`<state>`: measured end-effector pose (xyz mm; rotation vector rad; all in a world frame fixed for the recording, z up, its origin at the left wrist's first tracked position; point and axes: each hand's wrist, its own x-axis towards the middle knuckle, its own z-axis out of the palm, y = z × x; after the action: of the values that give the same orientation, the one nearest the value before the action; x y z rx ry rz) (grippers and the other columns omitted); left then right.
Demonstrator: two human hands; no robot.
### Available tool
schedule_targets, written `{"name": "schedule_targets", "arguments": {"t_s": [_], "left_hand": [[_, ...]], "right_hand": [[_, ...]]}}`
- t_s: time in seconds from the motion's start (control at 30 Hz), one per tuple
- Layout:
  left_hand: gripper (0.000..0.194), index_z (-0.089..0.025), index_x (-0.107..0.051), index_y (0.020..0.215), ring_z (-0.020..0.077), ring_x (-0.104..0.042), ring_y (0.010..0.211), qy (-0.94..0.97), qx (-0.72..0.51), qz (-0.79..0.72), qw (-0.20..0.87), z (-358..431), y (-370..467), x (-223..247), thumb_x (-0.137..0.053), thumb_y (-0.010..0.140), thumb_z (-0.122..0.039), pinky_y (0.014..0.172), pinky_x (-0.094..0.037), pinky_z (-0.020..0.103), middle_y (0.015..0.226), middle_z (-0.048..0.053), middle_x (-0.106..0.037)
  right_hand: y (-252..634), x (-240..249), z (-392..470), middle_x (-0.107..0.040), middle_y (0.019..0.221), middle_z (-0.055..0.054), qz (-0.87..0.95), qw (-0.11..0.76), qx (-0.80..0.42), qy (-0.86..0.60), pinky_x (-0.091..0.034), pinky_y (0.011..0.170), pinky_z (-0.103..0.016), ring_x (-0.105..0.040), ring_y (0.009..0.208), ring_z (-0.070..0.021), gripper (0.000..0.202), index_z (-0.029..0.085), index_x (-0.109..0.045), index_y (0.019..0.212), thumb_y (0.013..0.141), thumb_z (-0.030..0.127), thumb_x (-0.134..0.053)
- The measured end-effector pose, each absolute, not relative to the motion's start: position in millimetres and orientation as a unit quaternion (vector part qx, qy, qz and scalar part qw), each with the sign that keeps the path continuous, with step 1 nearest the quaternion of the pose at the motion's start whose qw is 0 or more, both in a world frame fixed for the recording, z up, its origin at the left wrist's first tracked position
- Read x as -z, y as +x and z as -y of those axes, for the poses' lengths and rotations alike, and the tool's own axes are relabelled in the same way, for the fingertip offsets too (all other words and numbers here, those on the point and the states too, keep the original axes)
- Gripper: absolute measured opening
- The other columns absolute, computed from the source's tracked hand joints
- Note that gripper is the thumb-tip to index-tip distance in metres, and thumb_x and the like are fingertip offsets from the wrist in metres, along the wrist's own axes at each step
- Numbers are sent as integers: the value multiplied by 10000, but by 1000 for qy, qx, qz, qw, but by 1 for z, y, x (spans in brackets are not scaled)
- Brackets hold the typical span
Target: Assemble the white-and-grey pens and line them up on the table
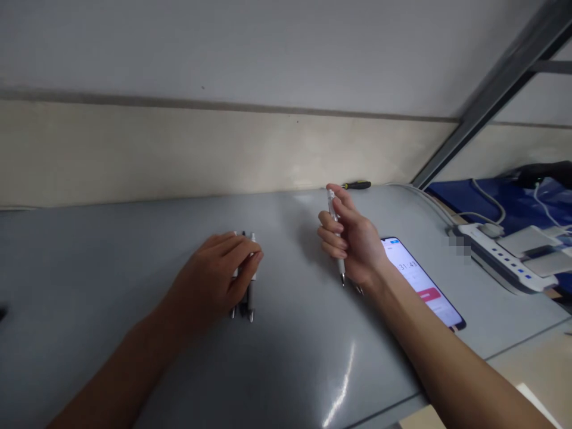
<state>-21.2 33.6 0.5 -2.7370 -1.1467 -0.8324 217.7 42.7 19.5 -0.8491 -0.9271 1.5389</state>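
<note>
My left hand (221,265) lies over a small group of pens (251,298) side by side on the grey table. Its fingers are curled down around their upper parts, hiding much of the barrels; the metal tips point toward me. In my right hand (353,229) a white and clear click pen (340,266) is gripped, tip down, above the table. The fingers wrap its barrel, and the thumb is up near its top end. Just under the right wrist a metal pen tip (360,290) shows, the rest of it hidden.
A phone (422,280) with a lit timer screen lies partly under my right forearm. Behind my right hand is a black and yellow screwdriver (357,185) by the wall. A white power strip (504,256) with plugs and cables stands right, near a slanted metal post (469,116).
</note>
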Motion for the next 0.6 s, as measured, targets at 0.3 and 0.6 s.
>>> {"name": "schedule_targets", "arguments": {"t_s": [0.3,0.6], "left_hand": [[172,-185,-586,839,183,-611,764,-888,273,366,53,-33,-23,2,-456,949,-209,742,-472,325,817,34,-668],[80,-214,-620,963,133,-606,770,-843,369,384,77,-4,-29,-23,-550,926,-217,757,-497,280,849,-11,-654]], "right_hand": [[217,-18,-44,-249,568,103,350,565,-669,-333,-104,348,-193,-125,396,-71,194,306,-426,1008,899,378,-570],[220,-22,-47,-402,574,76,370,561,-629,-391,-222,379,-199,-294,412,-73,229,259,-556,1033,868,418,-564]]}}
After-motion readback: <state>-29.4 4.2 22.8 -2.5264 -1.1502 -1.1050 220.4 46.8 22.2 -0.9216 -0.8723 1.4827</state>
